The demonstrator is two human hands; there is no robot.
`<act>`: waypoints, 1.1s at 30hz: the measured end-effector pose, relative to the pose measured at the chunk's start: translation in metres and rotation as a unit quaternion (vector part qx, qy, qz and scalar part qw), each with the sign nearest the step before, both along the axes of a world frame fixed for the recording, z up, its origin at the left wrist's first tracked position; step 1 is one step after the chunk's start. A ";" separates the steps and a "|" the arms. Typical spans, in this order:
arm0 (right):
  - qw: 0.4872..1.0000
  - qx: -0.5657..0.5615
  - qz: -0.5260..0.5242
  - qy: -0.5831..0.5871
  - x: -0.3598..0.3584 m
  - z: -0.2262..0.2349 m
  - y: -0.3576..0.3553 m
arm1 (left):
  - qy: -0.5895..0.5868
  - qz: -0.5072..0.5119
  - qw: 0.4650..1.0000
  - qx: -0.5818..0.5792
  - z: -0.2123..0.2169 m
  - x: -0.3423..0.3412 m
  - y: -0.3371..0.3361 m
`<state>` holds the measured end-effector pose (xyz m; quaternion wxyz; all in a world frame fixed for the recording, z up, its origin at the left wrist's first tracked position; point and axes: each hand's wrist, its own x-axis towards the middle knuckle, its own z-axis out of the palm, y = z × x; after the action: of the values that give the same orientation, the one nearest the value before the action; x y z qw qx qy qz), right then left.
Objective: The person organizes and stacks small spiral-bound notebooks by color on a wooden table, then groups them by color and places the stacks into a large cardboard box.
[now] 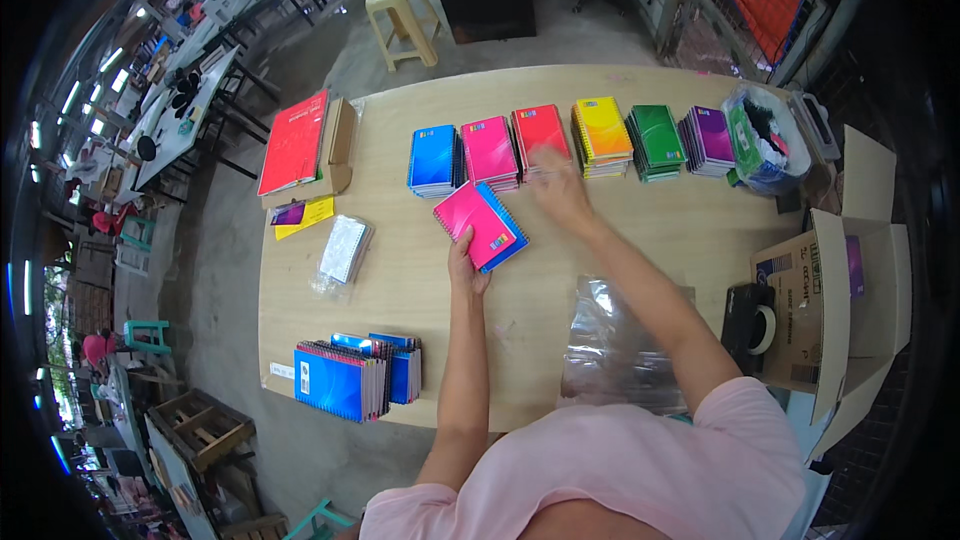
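Note:
My left hand [467,262] grips a pink spiral notebook [474,217] with a blue spiral notebook [507,248] fanned out beneath it. Over the front edge of the red notebook stack [541,130] is my right hand [560,188]; motion smears its fingers, so its hold is unclear. Along the far side of the table, the row also has stacks of blue notebooks [434,155], pink notebooks [488,145], yellow notebooks [603,130], green notebooks [656,137] and purple notebooks [709,135].
Clear plastic sleeves [615,345] lie before me on the table [400,240]. Blue notebook bundles [345,380] stand at the near left, a wrapped white pack [345,250] beyond. A red folder [293,143] lies far left. Right are a plastic bag [765,145], a tape dispenser [745,325] and an open carton [790,315].

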<state>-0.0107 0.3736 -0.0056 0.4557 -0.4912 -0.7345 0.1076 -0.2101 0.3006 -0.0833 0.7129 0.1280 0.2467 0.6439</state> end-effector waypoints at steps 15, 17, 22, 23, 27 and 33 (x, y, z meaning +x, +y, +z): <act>0.977 0.043 0.177 -0.111 0.041 -0.023 -0.059 | -0.082 -0.065 0.994 0.017 0.016 0.036 -0.002; 0.968 0.000 0.217 -0.128 0.044 -0.016 -0.067 | -0.052 -0.075 0.996 -0.002 0.006 0.034 -0.007; 0.953 0.100 -0.155 -0.239 0.104 -0.015 0.006 | 0.032 -0.106 0.993 -0.050 0.004 0.041 -0.016; 0.943 0.095 -0.153 -0.280 0.125 -0.023 0.021 | 0.031 -0.119 0.991 -0.045 0.007 0.049 -0.013; 0.939 -0.022 -0.088 -0.331 0.164 -0.049 0.048 | 0.034 -0.133 0.990 -0.036 0.011 0.069 -0.008; 0.992 0.067 -0.088 -0.058 0.142 -0.001 0.010 | 0.060 -0.119 0.990 -0.044 0.006 0.064 -0.005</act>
<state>0.1309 0.3836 -0.0070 0.4521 -0.5275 -0.7192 -0.0104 -0.1463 0.2958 -0.0775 0.7734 0.1634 0.3000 0.5340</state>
